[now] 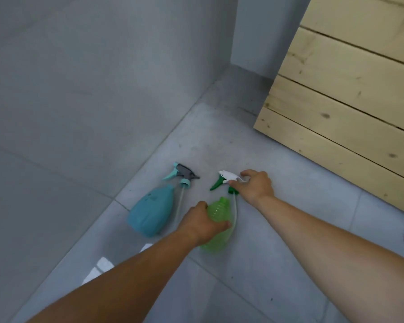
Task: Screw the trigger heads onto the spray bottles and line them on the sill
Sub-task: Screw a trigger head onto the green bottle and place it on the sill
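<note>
Your left hand (200, 221) is clamping round the green bottle (217, 226), which is lying on the tiled floor (278, 264), steadying it for fitting. Your right hand (254, 186) is closing its fingers on the white-and-green trigger head (226, 179), its dip tube trailing beside the bottle neck. Just left, the teal bottle (149, 209) and its grey-teal trigger head (183, 174) are lying unjoined. No sill is showing.

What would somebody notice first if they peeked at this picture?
Two bare arms reach down to the grey tiled floor. The left hand grips a see-through green bottle, and the right hand holds its white and green trigger head. Left of them lies a teal bottle, its trigger head off too.
</note>
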The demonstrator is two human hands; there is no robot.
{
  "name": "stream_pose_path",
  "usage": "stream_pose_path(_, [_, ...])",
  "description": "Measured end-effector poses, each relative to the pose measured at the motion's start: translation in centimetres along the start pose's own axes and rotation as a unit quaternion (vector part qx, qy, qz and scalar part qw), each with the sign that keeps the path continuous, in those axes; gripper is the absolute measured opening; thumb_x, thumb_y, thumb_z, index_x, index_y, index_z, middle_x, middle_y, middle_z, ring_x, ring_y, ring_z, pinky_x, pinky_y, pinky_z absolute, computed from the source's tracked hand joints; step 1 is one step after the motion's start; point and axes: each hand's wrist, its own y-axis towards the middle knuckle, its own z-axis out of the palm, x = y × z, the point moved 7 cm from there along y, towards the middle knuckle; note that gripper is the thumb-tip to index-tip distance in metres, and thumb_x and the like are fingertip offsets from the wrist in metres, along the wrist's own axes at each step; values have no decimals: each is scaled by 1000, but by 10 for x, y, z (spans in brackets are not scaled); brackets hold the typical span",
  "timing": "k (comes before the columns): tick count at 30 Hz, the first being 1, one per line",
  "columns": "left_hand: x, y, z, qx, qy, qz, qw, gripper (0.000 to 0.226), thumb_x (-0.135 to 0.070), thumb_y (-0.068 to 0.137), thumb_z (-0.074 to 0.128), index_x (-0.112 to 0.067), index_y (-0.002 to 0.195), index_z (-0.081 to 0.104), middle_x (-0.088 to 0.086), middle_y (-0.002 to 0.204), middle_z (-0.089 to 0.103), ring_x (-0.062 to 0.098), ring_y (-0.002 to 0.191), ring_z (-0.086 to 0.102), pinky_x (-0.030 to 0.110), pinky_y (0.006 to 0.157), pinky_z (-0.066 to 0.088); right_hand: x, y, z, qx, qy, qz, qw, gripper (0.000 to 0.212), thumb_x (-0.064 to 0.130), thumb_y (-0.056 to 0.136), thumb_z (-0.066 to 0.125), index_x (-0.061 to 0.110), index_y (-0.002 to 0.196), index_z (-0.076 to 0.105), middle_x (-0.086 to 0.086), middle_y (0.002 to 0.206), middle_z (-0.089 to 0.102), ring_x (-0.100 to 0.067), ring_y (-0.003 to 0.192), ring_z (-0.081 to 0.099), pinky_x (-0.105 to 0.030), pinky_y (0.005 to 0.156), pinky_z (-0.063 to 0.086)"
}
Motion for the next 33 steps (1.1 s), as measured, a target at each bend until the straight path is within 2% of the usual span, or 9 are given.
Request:
stream_pose_path(4, [5, -1, 2, -9, -64, -8, 998, 73, -53, 76, 82, -17, 132, 52, 3, 125, 63, 24, 109, 67, 36, 88, 59, 3, 4, 9, -4, 18, -3, 1000, 53, 52, 64, 80, 18, 103, 70, -11, 110, 66, -28, 96, 67, -37, 79, 57])
stream_pose_path(7, [7, -5, 2, -17, -97, -10, 995, 70, -51, 77, 82, -17, 130, 52, 1, 117, 61, 22, 103, 67, 33, 81, 57, 4, 2, 14, 3, 41, -1, 999, 44, 40, 70, 81, 14, 99, 62, -7, 102, 66, -24, 88, 63, -29, 68, 46])
stream_pose_path(10, [8, -11, 2, -28, -115, -4, 993, 60, -48, 78, 83, -18, 121, 53, 1, 112, 62, 21, 99, 67, 32, 80, 57, 1, -1, 15, 4, 86, 12, 996, 40, 35, 69, 84, 14, 91, 59, -4, 90, 62, -22, 82, 59, -29, 67, 43])
stream_pose_path(14, [9, -20, 2, -15, -152, 1, 988, 57, -47, 78, 84, -18, 116, 55, 3, 113, 67, 22, 102, 70, 36, 88, 60, -2, -11, 8, 34, 221, 38, 974, 40, 25, 65, 89, 11, 92, 63, -8, 90, 66, -24, 82, 66, -41, 76, 58])
stream_pose_path(16, [6, -27, -1, -6, -175, 13, 984, 56, -44, 78, 85, -20, 118, 54, 3, 117, 68, 21, 104, 69, 37, 91, 59, 7, -22, -5, 60, 263, 21, 963, 33, 15, 74, 84, 8, 100, 65, -7, 88, 66, -20, 79, 66, -32, 70, 59])
stream_pose_path(21, [-17, -58, -22, 8, -196, 54, 979, 63, -43, 76, 87, -26, 124, 50, 7, 127, 65, 24, 111, 69, 41, 99, 58, 30, -54, -68, 76, 264, -40, 961, 11, 16, 85, 74, 11, 94, 70, -7, 86, 66, -16, 77, 66, -26, 67, 56])
stream_pose_path(26, [-59, -114, -54, 6, -178, 124, 976, 87, -56, 64, 87, -31, 138, 49, 0, 112, 68, 18, 96, 70, 34, 85, 59, 73, -105, -166, 12, 285, -111, 952, 18, 16, 86, 73, 9, 102, 68, -9, 93, 66, -20, 83, 65, -34, 76, 56])
stream_pose_path(30, [-91, -176, -87, 5, -184, 184, 965, 71, -43, 73, 89, -37, 130, 47, 3, 118, 67, 26, 108, 72, 43, 90, 61, 110, -171, -251, -55, 301, -176, 935, 9, 20, 83, 75, 18, 88, 68, -6, 90, 69, -18, 82, 66, -38, 81, 58])
stream_pose_path(33, [-106, -219, -111, 8, -191, 223, 956, 71, -45, 60, 91, -40, 119, 52, 10, 121, 70, 33, 107, 74, 53, 91, 60, 129, -225, -307, -112, 318, -227, 914, 9, 20, 85, 74, 20, 92, 68, -4, 90, 72, -13, 78, 68, -33, 77, 59])
